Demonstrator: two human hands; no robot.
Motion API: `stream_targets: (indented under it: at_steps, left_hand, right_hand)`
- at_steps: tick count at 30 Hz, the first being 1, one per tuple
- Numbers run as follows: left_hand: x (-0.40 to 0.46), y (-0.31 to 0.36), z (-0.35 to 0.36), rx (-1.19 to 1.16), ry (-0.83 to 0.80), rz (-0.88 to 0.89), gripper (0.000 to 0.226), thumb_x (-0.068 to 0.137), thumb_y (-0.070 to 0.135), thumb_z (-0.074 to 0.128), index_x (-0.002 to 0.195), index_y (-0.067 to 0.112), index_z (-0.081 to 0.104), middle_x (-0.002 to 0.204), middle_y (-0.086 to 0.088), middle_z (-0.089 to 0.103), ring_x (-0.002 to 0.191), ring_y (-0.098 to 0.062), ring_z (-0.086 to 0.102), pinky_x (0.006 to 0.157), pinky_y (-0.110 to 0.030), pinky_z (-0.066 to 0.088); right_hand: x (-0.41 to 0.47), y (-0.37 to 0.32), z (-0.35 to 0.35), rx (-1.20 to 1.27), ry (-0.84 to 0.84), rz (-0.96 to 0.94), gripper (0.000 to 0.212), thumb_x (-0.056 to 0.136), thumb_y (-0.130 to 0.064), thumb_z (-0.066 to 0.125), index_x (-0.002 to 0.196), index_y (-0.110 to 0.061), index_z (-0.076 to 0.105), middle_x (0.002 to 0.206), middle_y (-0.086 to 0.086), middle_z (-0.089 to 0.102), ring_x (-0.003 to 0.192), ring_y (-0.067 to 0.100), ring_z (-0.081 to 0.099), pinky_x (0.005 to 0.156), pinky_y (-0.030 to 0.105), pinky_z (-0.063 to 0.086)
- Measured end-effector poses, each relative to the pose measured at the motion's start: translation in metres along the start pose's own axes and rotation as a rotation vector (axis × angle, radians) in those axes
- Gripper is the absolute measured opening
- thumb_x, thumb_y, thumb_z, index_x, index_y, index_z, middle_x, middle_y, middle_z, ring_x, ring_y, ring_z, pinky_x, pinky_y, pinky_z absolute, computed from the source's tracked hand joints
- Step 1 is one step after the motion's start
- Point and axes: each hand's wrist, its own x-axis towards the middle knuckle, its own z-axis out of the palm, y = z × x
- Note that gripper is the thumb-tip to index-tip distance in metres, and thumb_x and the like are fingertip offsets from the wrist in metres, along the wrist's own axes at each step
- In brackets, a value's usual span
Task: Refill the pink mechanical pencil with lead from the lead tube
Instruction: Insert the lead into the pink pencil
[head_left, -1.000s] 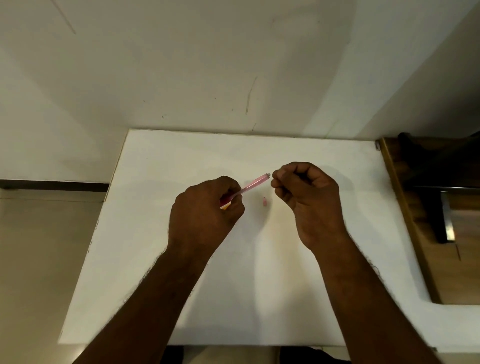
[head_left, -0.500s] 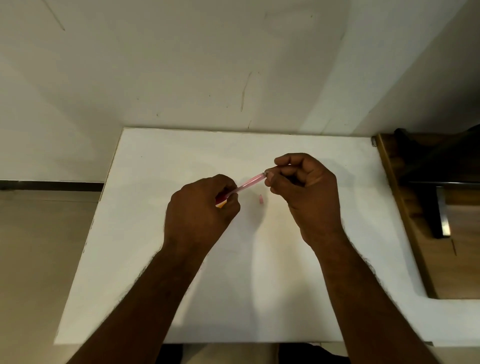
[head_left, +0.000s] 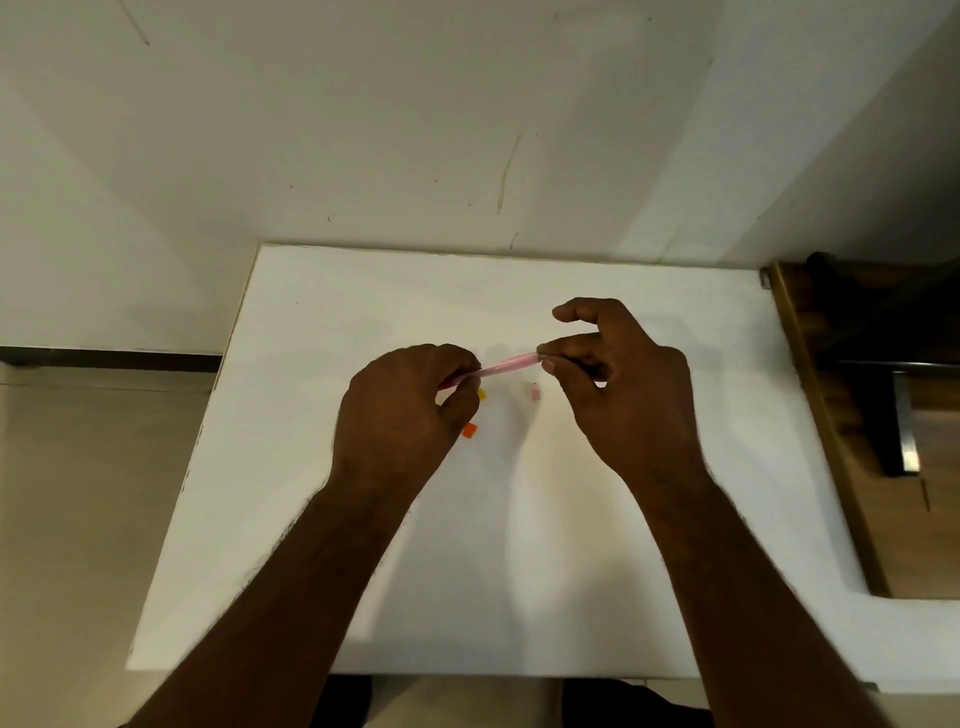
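Note:
My left hand (head_left: 405, 410) grips the lower end of the pink mechanical pencil (head_left: 506, 364), which slants up to the right above the white table (head_left: 571, 545). My right hand (head_left: 618, 384) pinches at the pencil's upper open end with thumb and finger; any lead between them is too thin to see. A small pink cap (head_left: 534, 392) lies on the table just below the pencil. An orange piece (head_left: 469, 430) and a yellow-orange bit (head_left: 482, 394) peek out beside my left hand; whether they belong to the lead tube is unclear.
The white table meets a pale wall (head_left: 415, 156) at the back. A dark wooden piece of furniture (head_left: 872, 415) stands along the table's right edge. Tiled floor (head_left: 78, 493) lies to the left.
My right hand's fingers have spread, with the index finger lifted, and stay at the pencil's upper end. The orange piece now shows beside my left hand. The camera view shifted slightly.

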Motion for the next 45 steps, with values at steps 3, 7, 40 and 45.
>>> stream_targets:
  at_steps: [3,7,40,45]
  left_hand:
    - [0.001,0.0,0.0,-0.037,0.016,-0.027,0.01,0.09,0.027,0.067,0.096,0.027,0.075,0.086,0.011,0.075,0.082,-0.012,0.069,0.075,-0.034,0.055]
    - [0.001,0.001,0.004,-0.042,0.006,-0.033,0.009,0.09,0.029,0.067,0.096,0.03,0.074,0.085,0.013,0.074,0.079,-0.006,0.066,0.075,-0.031,0.054]
    - [0.0,-0.001,0.008,-0.031,0.004,-0.033,0.005,0.089,0.03,0.068,0.091,0.029,0.073,0.079,0.012,0.073,0.07,-0.005,0.067,0.068,-0.027,0.053]
    - [0.0,0.0,0.007,-0.028,0.005,-0.023,0.006,0.089,0.029,0.067,0.091,0.028,0.074,0.079,0.01,0.073,0.073,-0.009,0.067,0.07,-0.032,0.054]
  right_hand:
    - [0.002,0.003,0.002,0.115,0.048,0.105,0.038,0.091,-0.016,0.074,0.122,-0.033,0.061,0.098,-0.019,0.078,0.094,-0.006,0.071,0.087,0.013,0.052]
    - [-0.005,0.008,0.015,-0.111,-0.044,0.18,0.037,0.09,-0.022,0.074,0.124,-0.03,0.064,0.105,-0.01,0.075,0.086,0.008,0.071,0.087,0.034,0.057]
    - [0.005,0.001,0.01,0.864,0.034,0.478,0.011,0.093,-0.001,0.067,0.102,-0.003,0.074,0.091,0.012,0.079,0.088,0.031,0.077,0.08,0.034,0.061]
    - [0.004,0.003,0.011,0.876,0.006,0.503,0.012,0.093,-0.001,0.067,0.103,-0.002,0.075,0.093,0.015,0.079,0.09,0.032,0.077,0.081,0.032,0.061]
